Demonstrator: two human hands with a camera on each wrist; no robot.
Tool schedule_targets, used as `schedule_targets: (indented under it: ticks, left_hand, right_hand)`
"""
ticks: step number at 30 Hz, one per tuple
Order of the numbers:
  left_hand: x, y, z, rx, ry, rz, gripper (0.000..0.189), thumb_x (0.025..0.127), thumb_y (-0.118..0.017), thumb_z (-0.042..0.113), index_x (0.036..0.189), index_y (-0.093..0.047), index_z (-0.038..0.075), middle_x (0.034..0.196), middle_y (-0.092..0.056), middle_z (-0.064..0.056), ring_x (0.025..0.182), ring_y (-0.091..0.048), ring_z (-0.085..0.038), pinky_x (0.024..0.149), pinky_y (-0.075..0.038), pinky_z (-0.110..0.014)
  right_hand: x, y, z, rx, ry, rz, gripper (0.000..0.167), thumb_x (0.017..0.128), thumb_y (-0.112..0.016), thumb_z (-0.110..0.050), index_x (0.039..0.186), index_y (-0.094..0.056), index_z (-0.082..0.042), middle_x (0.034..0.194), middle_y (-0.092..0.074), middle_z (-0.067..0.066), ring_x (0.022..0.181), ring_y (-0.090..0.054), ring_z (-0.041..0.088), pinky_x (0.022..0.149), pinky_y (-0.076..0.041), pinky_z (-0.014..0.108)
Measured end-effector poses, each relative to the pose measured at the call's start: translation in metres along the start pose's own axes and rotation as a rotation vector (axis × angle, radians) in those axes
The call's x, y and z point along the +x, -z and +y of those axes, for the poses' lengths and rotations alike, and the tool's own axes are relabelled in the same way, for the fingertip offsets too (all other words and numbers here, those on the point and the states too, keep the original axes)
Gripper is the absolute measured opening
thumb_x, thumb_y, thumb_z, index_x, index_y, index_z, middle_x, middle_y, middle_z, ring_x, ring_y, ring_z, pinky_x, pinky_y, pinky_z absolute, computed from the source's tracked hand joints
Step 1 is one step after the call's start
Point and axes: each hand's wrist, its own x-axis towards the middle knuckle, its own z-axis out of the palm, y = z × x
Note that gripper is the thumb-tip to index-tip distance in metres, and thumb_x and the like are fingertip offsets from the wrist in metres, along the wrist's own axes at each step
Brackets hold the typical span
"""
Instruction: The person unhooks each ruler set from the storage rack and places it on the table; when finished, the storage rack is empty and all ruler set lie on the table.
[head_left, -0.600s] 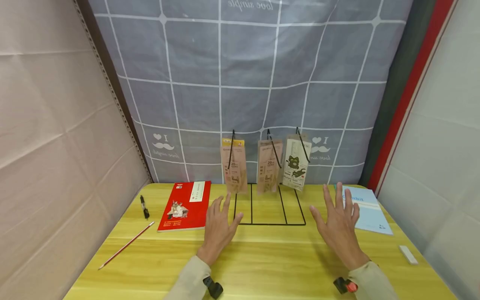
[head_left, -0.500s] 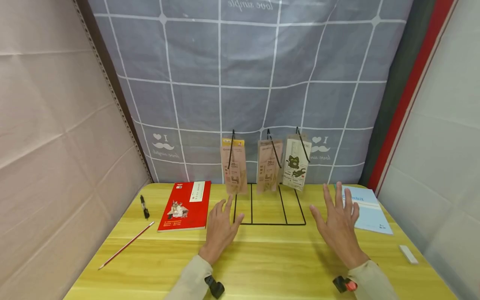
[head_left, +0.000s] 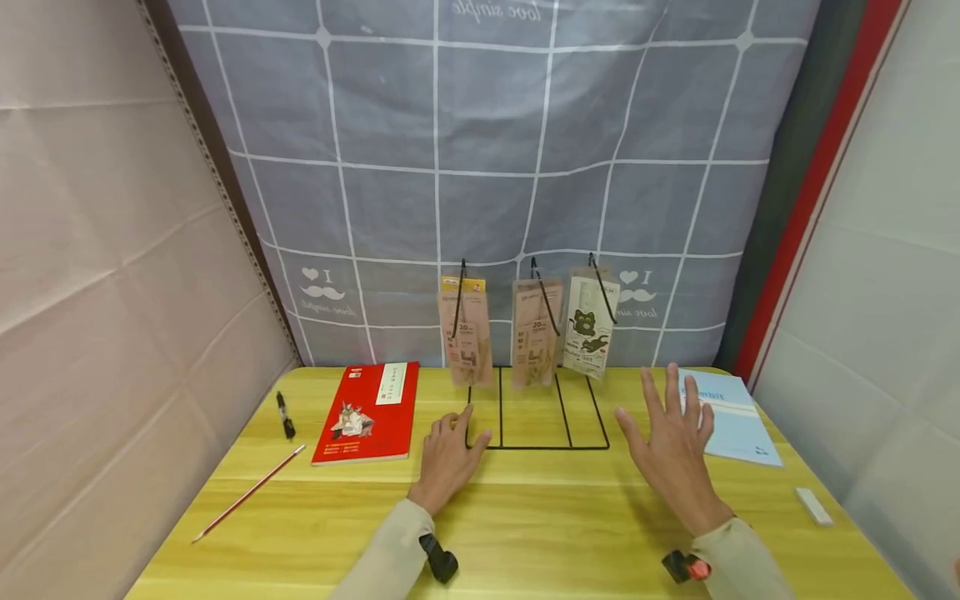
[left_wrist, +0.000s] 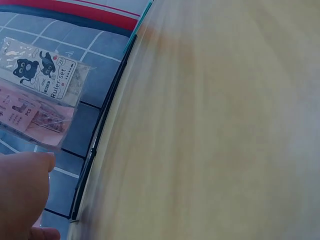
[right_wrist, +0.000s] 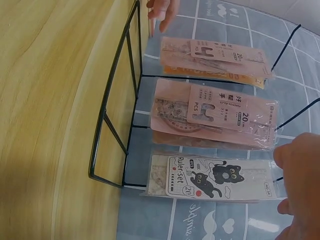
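A black wire rack (head_left: 547,448) stands at the back of the table, with ruler packets on its three hooks. Pink packets (head_left: 465,342) hang on the left hook and more pink packets (right_wrist: 215,112) on the middle one. On the right hook hangs a white ruler set packet (head_left: 590,329) with black cats. My left hand (head_left: 447,458) holds nothing; its fingers are slightly bent, the index fingertip by the left side of the rack's base. My right hand (head_left: 671,458) is empty too, fingers spread, right of the rack and overlapping the blue notebook (head_left: 735,421) in the head view.
On the left lie a red notebook (head_left: 371,412), a black pen (head_left: 285,415) and a red-and-white pencil (head_left: 249,493). A white eraser (head_left: 814,506) is near the right edge. A grey gridded cloth (head_left: 487,208) hangs behind the rack, pale cloths at both sides.
My left hand has shifted slightly right and down in the head view, its fingers bending a little more. The right hand stays almost still. The head view has moved slightly.
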Motion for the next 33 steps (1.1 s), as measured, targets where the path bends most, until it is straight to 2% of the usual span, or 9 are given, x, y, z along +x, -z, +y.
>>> schedule_targets:
  ticks: [5,12,16,26,29,33]
  left_hand:
    - [0.004,-0.003,-0.004,0.003,0.012,-0.009,0.061,0.102,-0.062,0.048,0.153,-0.053,0.015,0.14,-0.057,-0.023,0.126,-0.053,-0.044,0.101,-0.043,-0.06]
    - [0.005,-0.005,-0.009,0.054,-0.001,-0.008,0.054,0.098,-0.07,0.041,0.143,-0.063,0.013,0.138,-0.06,-0.021,0.125,-0.054,-0.042,0.098,-0.044,-0.056]
    - [0.004,-0.006,-0.01,0.066,-0.007,-0.016,0.048,0.098,-0.07,0.041,0.138,-0.068,0.012,0.139,-0.059,-0.02,0.126,-0.053,-0.042,0.098,-0.043,-0.055]
    - [0.001,-0.005,-0.014,0.075,-0.033,-0.001,0.052,0.097,-0.071,0.04,0.139,-0.066,0.01,0.138,-0.06,-0.021,0.125,-0.054,-0.043,0.096,-0.043,-0.057]
    - [0.002,-0.004,-0.015,0.082,-0.034,-0.002,0.052,0.097,-0.072,0.042,0.139,-0.067,0.011,0.138,-0.061,-0.02,0.125,-0.055,-0.042,0.095,-0.043,-0.056]
    - [0.005,-0.004,-0.015,0.095,-0.027,-0.024,0.054,0.096,-0.072,0.045,0.14,-0.067,0.014,0.139,-0.061,-0.018,0.125,-0.055,-0.042,0.094,-0.043,-0.054]
  right_hand:
    - [0.0,0.002,0.0,-0.002,-0.01,-0.002,0.075,0.106,-0.054,-0.045,0.165,-0.025,-0.01,0.173,-0.004,0.026,0.158,-0.001,0.051,0.113,-0.003,0.079]
    - [0.0,0.002,0.0,0.002,-0.016,-0.003,0.074,0.106,-0.054,-0.046,0.164,-0.028,-0.008,0.172,-0.005,0.027,0.158,-0.001,0.051,0.112,-0.003,0.079]
    - [0.0,0.003,0.0,0.002,-0.017,-0.01,0.075,0.106,-0.054,-0.045,0.166,-0.025,-0.011,0.172,-0.005,0.027,0.158,-0.001,0.051,0.112,-0.004,0.079]
    - [0.003,-0.001,0.0,0.057,-0.046,-0.075,0.076,0.107,-0.051,-0.046,0.166,-0.021,-0.01,0.172,-0.002,0.028,0.157,0.0,0.053,0.112,-0.005,0.079]
    - [0.007,-0.003,0.002,0.111,-0.054,-0.108,0.073,0.107,-0.054,-0.043,0.163,-0.028,-0.004,0.171,-0.006,0.031,0.155,-0.005,0.056,0.11,-0.009,0.081]
    - [0.016,-0.006,0.008,0.195,-0.07,-0.115,0.058,0.105,-0.062,-0.032,0.15,-0.05,0.003,0.165,-0.024,0.034,0.15,-0.022,0.059,0.111,-0.021,0.079]
